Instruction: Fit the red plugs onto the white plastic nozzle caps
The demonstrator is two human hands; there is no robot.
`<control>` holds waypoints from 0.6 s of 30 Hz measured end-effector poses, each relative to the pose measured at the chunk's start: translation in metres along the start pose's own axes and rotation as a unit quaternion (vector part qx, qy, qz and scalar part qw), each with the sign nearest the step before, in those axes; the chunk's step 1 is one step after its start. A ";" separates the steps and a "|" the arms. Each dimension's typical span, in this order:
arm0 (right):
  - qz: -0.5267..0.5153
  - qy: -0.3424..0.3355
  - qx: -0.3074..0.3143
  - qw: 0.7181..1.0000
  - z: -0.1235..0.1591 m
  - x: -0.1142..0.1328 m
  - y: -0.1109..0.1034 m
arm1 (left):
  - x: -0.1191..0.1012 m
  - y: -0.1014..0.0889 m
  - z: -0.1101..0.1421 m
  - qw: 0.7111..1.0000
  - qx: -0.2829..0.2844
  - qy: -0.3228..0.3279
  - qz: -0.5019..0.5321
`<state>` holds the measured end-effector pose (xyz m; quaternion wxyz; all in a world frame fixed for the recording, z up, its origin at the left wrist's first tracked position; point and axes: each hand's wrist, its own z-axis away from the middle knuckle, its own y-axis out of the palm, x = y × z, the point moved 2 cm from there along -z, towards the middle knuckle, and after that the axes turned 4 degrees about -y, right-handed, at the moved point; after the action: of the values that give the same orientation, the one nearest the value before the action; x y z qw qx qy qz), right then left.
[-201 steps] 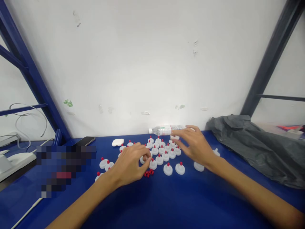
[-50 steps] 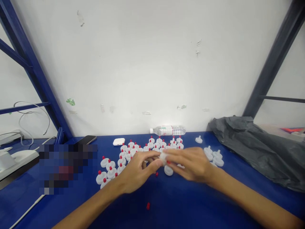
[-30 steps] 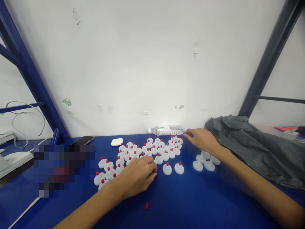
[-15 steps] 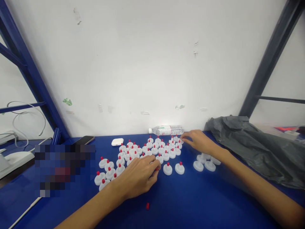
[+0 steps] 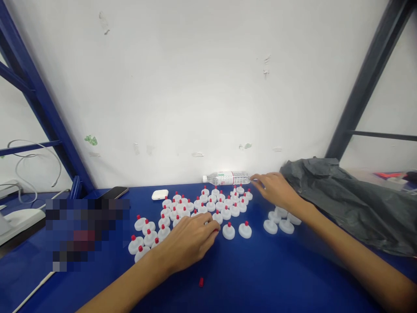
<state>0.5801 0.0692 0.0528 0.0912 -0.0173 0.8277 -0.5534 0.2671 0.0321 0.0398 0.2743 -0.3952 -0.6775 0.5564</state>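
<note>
My left hand [image 5: 193, 237] is low over the near side of a group of white round lids with red tips [image 5: 211, 205]. Its fingers are closed, and a sliver of a red cap shows between thumb and forefinger. My right hand [image 5: 275, 188] hovers behind the group with thumb and fingers apart and nothing between them. Just left of it stands a red-tipped lid [image 5: 248, 194]. Several white lids without red tips [image 5: 270, 227] stand under my right forearm, which partly hides them. A loose red cap [image 5: 201, 282] lies on the blue table near the front.
A clear plastic bottle [image 5: 226, 178] lies along the wall behind the lids. To the left are a small white case [image 5: 160, 194] and a dark phone [image 5: 115, 192]. A dark grey plastic sheet [image 5: 342, 204] covers the right side. Blue metal posts [image 5: 55, 104] rise at the left.
My right hand has let go of a red-tipped lid at the back right of the group and moved up and slightly away. My left hand stays nearly in place, its fingers closing further.
</note>
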 end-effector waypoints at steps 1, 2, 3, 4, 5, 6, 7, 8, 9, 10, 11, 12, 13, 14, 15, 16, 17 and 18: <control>0.016 0.028 -0.002 0.999 0.001 -0.005 0.000 | 0.000 0.000 0.000 1.000 -0.003 0.000 -0.003; 0.031 0.057 0.001 0.998 0.002 -0.011 0.000 | 0.000 0.000 0.000 1.000 -0.008 -0.001 -0.006; 0.044 0.084 0.008 0.995 0.003 -0.017 0.002 | 0.001 0.001 0.000 1.000 -0.011 0.000 -0.008; 0.054 0.107 0.020 0.993 0.005 -0.022 0.005 | 0.001 0.002 0.000 1.000 -0.016 0.000 -0.007; 0.059 0.124 0.035 0.990 0.007 -0.027 0.009 | 0.002 0.003 0.000 1.000 -0.021 0.001 -0.005; 0.060 0.134 0.050 0.988 0.008 -0.030 0.013 | 0.003 0.003 0.000 1.000 -0.027 0.000 -0.003; 0.057 0.140 0.065 0.986 0.009 -0.032 0.018 | 0.004 0.004 0.000 0.999 -0.032 -0.001 0.000; 0.052 0.141 0.077 0.986 0.010 -0.033 0.023 | 0.005 0.005 0.000 0.999 -0.039 -0.002 0.002; 0.046 0.138 0.087 0.986 0.010 -0.033 0.026 | 0.006 0.006 0.000 0.999 -0.047 -0.004 0.005; 0.039 0.132 0.092 0.986 0.010 -0.033 0.029 | 0.006 0.006 0.000 0.998 -0.056 -0.005 0.007; 0.032 0.124 0.093 0.987 0.010 -0.031 0.030 | 0.007 0.007 0.000 0.998 -0.067 -0.005 0.011; 0.025 0.114 0.091 0.989 0.009 -0.030 0.030 | 0.007 0.007 0.000 0.997 -0.078 -0.004 0.014; 0.018 0.105 0.085 0.991 0.008 -0.028 0.029 | 0.008 0.007 0.000 0.996 -0.087 -0.004 0.017; 0.012 0.097 0.074 0.992 0.007 -0.025 0.026 | 0.008 0.007 0.000 0.995 -0.097 -0.005 0.018; 0.007 0.091 0.060 0.994 0.006 -0.023 0.022 | 0.008 0.007 0.000 0.994 -0.105 -0.007 0.020; 0.004 0.089 0.044 0.995 0.005 -0.020 0.017 | 0.008 0.007 0.000 0.993 -0.114 -0.009 0.022; 0.001 0.089 0.028 0.996 0.004 -0.016 0.011 | 0.008 0.006 0.000 0.992 -0.124 -0.010 0.025; -0.005 0.087 0.009 0.996 0.004 -0.012 0.005 | 0.008 0.006 0.000 0.990 -0.136 -0.011 0.030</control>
<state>0.5925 0.0688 0.0484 0.0161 0.0280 0.8273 -0.5608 0.2644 0.0396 0.0338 0.1938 -0.4424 -0.7379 0.4714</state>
